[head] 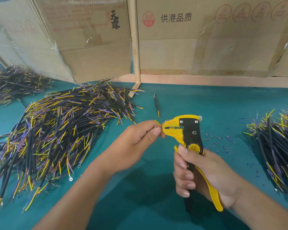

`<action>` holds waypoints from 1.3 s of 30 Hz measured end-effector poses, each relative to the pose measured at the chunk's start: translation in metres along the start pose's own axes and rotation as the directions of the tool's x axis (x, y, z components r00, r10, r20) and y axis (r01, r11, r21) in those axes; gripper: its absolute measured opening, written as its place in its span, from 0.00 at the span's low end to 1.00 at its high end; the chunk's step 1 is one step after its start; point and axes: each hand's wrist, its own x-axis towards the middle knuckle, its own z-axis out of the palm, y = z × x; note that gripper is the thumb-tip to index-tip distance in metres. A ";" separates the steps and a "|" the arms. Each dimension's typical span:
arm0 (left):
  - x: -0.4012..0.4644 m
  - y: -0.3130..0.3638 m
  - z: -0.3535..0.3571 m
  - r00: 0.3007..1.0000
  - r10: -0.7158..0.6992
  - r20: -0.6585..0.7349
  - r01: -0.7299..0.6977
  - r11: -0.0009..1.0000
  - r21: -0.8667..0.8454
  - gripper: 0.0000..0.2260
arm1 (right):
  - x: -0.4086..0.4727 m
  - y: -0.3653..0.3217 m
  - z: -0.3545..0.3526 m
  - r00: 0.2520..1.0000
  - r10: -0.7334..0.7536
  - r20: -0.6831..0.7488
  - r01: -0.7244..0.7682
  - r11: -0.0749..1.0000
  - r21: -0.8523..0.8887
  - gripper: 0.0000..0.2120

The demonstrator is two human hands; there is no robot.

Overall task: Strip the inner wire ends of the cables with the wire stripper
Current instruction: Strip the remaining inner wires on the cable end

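Cable (157, 124) was pinched by the left hand (140, 138), its wire end in the wire stripper (190, 138) gripped by the right hand (204, 176); a steady, full squeeze seemed wise.

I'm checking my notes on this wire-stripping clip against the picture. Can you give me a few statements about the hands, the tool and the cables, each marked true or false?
1. The right hand grips the handles of the yellow and black wire stripper. True.
2. The left hand lies flat and open on the green table. False: it pinches a thin wire end at the stripper's nose.
3. The biggest cable pile lies to the left of the hands. True.
4. No cables lie to the right of the stripper. False: a smaller cable pile sits at the right edge.
5. A single cable lies alone on the table beyond the stripper. True.
6. The table around the stripper is free of scraps. False: insulation bits are scattered to its right.
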 end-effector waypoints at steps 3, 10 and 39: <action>0.000 -0.002 -0.003 1.000 0.018 0.011 -0.019 0.998 0.054 0.12 | 0.000 -0.001 0.002 0.998 -0.005 -0.067 0.004 1.000 -0.016 0.23; 0.000 -0.007 0.000 0.998 0.060 -0.021 -0.055 0.981 0.188 0.14 | -0.003 -0.002 0.004 0.991 -0.001 -0.136 -0.004 0.999 -0.036 0.25; -0.003 -0.022 -0.029 0.989 0.053 0.137 -0.073 0.986 0.149 0.14 | -0.010 -0.009 0.008 0.988 0.016 -0.152 -0.046 0.979 -0.196 0.23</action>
